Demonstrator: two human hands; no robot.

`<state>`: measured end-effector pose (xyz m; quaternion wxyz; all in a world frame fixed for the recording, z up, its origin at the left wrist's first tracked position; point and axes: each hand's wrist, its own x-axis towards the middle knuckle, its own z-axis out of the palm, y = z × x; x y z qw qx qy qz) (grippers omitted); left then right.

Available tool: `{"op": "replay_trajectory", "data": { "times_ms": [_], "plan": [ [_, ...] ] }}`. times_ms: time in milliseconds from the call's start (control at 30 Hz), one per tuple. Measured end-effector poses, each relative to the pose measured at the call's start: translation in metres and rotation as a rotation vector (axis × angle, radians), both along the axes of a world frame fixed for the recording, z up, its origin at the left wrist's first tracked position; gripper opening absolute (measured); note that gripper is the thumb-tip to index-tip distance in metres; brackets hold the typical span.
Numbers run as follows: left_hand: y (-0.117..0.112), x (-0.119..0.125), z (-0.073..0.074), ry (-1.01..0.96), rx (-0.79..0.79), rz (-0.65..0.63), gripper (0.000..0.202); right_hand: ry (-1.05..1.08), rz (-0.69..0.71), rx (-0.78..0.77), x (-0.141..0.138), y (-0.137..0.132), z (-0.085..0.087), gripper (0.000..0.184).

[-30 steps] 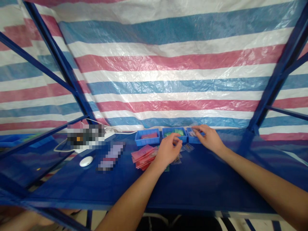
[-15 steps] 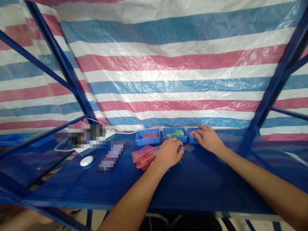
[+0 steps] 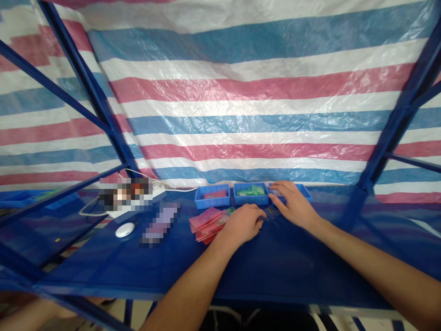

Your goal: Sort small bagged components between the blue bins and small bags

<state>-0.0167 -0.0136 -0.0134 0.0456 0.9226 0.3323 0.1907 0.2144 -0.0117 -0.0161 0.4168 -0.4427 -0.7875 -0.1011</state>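
Leftward the right hand [image 3: 289,201] has been edged! Red packets [image 3: 206,220] are left piled, others seemingly binned; the left hand's [image 3: 245,222] grip can't be told; clear packets [image 3: 272,212] lie loose on the tabletop [image 3: 296,266]; the right hand's grip is spread at the right blue bin [image 3: 307,195].

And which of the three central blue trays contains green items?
The middle tray; the left tray holds red items, the right tray, partly hidden, shows no green.

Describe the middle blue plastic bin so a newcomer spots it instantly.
Look to the back of the glossy blue table, before the striped plastic sheet. Take the middle rectangular blue plastic bin of three. Its green contents set it apart from the red-filled left bin.
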Motion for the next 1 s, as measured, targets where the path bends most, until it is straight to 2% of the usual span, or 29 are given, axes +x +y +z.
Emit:
{"op": "replay_trajectory", "data": {
  "times_ms": [167,300,467,533,667,800,900,1000],
  "plan": [
    [-0.002,0.002,0.004,-0.041,0.016,0.065,0.024,0.048,0.105,-0.004,-0.008,-0.007,0.0,0.025],
    [-0.001,0.004,0.008,-0.155,0.011,0.103,0.021,0.048,0.164,-0.031,-0.011,-0.009,0.0,0.026],
    [0.001,0.006,0.01,-0.34,-0.073,0.096,0.018,0.016,0.295,-0.152,-0.013,-0.013,0.002,0.031],
    [0.001,0.006,0.01,-0.44,-0.131,0.071,0.017,0.09,0.32,-0.234,-0.015,-0.014,0.001,0.032],
    [0.002,0.007,0.007,-0.619,-0.237,0.094,0.017,0.384,0.352,-0.418,-0.018,-0.012,-0.002,0.032],
    [0.005,0.008,0.006,-0.732,-0.324,0.101,0.018,0.663,0.464,-0.58,-0.019,-0.005,-0.006,0.035],
    [0.006,0.01,0.006,-0.782,-0.369,0.089,0.02,0.765,0.513,-0.611,-0.018,-0.001,-0.009,0.037],
    [0.006,0.011,0.005,-0.783,-0.409,0.064,0.026,0.774,0.495,-0.589,-0.018,0.0,-0.01,0.038]
  ]
}}
